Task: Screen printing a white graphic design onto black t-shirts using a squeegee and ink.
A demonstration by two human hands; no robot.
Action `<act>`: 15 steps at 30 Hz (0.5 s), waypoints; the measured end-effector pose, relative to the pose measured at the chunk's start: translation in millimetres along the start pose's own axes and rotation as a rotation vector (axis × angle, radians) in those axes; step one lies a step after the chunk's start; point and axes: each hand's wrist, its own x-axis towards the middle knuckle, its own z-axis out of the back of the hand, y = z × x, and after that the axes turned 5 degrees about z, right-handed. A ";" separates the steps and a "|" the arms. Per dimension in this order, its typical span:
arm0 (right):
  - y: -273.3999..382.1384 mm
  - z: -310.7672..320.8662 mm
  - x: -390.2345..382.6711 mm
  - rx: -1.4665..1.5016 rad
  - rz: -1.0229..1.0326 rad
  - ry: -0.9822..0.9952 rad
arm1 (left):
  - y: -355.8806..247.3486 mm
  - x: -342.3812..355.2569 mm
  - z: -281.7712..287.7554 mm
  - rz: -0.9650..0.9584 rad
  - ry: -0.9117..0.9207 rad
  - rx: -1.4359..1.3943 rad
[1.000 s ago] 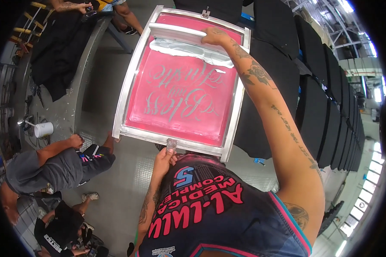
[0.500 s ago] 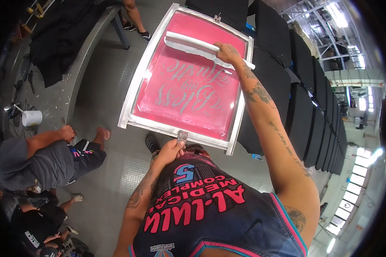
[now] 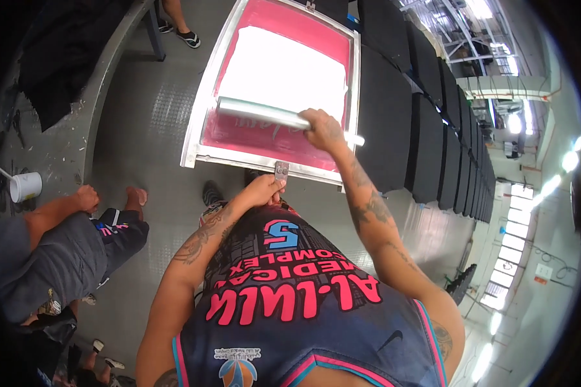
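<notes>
In front of me lies a screen printing frame (image 3: 190,143) with metal edges and a pink mesh (image 3: 239,137). White ink (image 3: 284,64) covers a broad part of its far half. My right hand (image 3: 325,131) is closed round a long silvery squeegee (image 3: 258,112), which lies across the mesh at the near edge of the white ink. Some lettering in the mesh shows just on the near side of the squeegee. My left hand (image 3: 263,191) is closed on a small metal bracket (image 3: 281,170) at the middle of the frame's near edge.
Several black-covered boards (image 3: 384,116) stand in a row on the right, close beside the frame. A grey table (image 3: 100,119) on the left bears a white bucket (image 3: 26,187) and dark cloth (image 3: 55,71). Another person (image 3: 64,245) is at the lower left; someone's feet (image 3: 188,39) show far off.
My right hand has drawn the squeegee toward me across the mesh, leaving white ink over the far part and much of the lettering. My left hand stays at the bracket.
</notes>
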 end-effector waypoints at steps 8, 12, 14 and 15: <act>89.8 -26.6 -88.3 -0.117 -0.028 -0.097 | -2.1 0.9 6.6 0.084 0.053 0.181; 91.7 -20.9 -92.4 -0.084 -0.048 -0.099 | -7.5 -5.2 4.7 0.144 0.031 0.201; 79.0 -8.2 -85.2 -0.005 -0.086 0.018 | -8.4 -6.0 6.8 0.145 0.045 0.172; 69.8 -0.2 -78.7 0.028 -0.094 0.027 | -5.3 -5.8 8.7 0.138 0.059 0.138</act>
